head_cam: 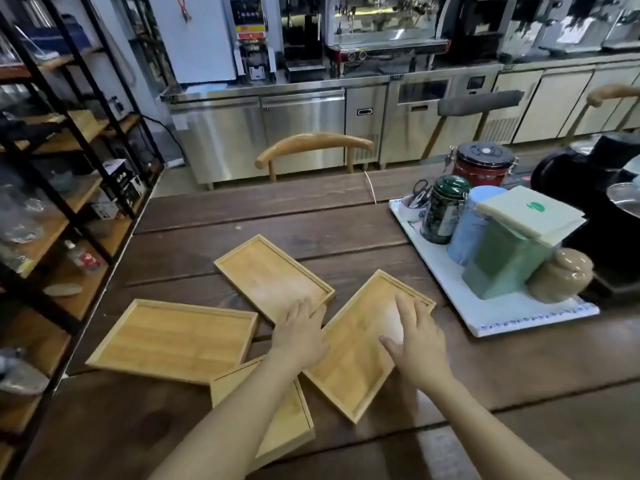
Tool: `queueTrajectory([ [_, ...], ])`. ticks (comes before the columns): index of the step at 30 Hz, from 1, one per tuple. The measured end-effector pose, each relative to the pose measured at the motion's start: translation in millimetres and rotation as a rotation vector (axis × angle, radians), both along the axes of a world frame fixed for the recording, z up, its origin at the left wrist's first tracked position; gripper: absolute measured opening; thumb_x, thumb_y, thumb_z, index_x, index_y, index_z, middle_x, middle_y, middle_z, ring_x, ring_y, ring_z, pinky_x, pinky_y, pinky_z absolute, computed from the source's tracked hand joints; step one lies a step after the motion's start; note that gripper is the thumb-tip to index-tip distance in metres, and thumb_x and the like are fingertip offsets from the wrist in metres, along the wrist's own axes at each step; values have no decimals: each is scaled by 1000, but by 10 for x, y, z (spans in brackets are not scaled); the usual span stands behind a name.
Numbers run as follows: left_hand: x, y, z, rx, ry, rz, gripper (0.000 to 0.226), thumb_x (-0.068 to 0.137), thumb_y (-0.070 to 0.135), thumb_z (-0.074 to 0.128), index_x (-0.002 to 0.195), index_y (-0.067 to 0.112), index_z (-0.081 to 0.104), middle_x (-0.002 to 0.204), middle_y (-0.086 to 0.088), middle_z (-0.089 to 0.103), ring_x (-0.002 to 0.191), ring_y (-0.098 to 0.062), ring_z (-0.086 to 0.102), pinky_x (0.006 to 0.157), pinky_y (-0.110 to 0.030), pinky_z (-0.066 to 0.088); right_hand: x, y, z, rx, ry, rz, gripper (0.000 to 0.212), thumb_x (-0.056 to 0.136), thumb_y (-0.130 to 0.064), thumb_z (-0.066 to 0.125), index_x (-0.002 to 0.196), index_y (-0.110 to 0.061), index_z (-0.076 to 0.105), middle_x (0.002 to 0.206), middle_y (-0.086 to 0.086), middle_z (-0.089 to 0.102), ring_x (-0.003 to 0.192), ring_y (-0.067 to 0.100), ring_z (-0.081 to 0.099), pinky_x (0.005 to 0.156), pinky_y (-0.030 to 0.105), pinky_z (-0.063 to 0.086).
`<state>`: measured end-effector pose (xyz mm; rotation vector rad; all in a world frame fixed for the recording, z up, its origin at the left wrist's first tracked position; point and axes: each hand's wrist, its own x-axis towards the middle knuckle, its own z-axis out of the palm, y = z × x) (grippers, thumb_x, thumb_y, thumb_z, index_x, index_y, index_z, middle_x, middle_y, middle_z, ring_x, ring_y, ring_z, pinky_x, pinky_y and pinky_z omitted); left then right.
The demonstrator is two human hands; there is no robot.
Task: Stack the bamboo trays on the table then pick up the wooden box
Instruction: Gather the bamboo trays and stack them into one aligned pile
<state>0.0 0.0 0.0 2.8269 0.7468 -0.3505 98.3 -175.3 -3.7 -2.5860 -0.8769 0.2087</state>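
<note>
Three shallow bamboo trays lie spread on the dark wooden table (277, 209): a left tray (173, 339), a middle tray (270, 275) further back, and a right tray (360, 362) set at an angle. A wooden box (287, 420) with a sliding lid lies nearest me, partly under my left forearm. My left hand (299, 332) hovers with fingers apart over the near corner of the middle tray. My right hand (417, 341) is spread over the right tray, holding nothing.
A white tray (450, 296) at the right carries several tins and jars, with a red canister (483, 164) behind. Black appliances stand at the far right. A wooden chair back (313, 142) sits beyond the table. Shelving runs along the left edge.
</note>
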Motion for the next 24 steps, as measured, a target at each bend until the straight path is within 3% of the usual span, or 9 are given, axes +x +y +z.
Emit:
queueTrajectory([
  [3,32,-69,-111,-36,246,59,71,91,32,44,148,17,5,159,-16,-3,145,-31,-3,116,-44,10,-116,50,-42,168,503,-268,86,81,-30,64,144,-10,9,150,21,23,134,35,30,107,44,31],
  [5,67,-121,-160,-43,312,86,74,90,34,43,148,14,2,158,-16,1,145,-31,1,115,-44,12,-177,78,-102,404,768,-355,68,79,-9,67,133,-2,27,140,20,40,124,31,43,103,38,35],
  [7,118,-167,-193,-51,376,107,74,90,36,42,148,12,3,158,-16,12,143,-31,15,112,-43,20,-256,120,-105,550,901,-427,54,76,1,66,121,-7,37,131,15,49,114,26,49,96,33,38],
  [10,203,-258,-202,-136,476,176,74,90,32,41,147,11,-1,157,-18,12,138,-37,29,104,-44,34,-278,201,-113,670,1093,-577,66,78,-6,65,133,-12,29,133,10,47,122,27,43,101,39,34],
  [13,292,-326,-184,-323,392,349,78,88,32,44,147,10,-1,155,-22,12,136,-40,26,105,-47,34,-209,242,-77,773,1330,-732,50,77,-10,62,123,-13,42,121,17,59,108,35,57,90,49,47],
  [15,324,-292,-160,-405,323,457,74,87,32,43,146,8,7,153,-19,21,135,-38,28,107,-47,34,-158,236,-35,761,1345,-774,45,76,-12,61,118,-11,45,111,19,62,96,36,62,82,49,52],
  [18,325,-233,-182,-506,280,486,62,89,28,41,143,2,24,149,-18,32,131,-34,38,105,-41,40,-55,183,-7,698,1326,-811,42,79,-18,61,118,-9,47,97,14,63,82,28,61,62,37,50],
  [22,283,-201,-191,-636,212,555,52,92,23,40,140,5,33,144,-15,42,125,-33,46,97,-36,44,64,129,-11,520,1353,-806,54,82,-29,61,128,-7,44,117,13,56,95,25,50,78,37,39],
  [24,247,-205,-205,-729,185,627,50,93,29,42,139,9,34,140,-14,46,121,-33,49,87,-41,47,75,147,-37,494,1317,-776,51,84,-27,61,127,-4,45,114,16,56,95,28,52,80,38,38],
])
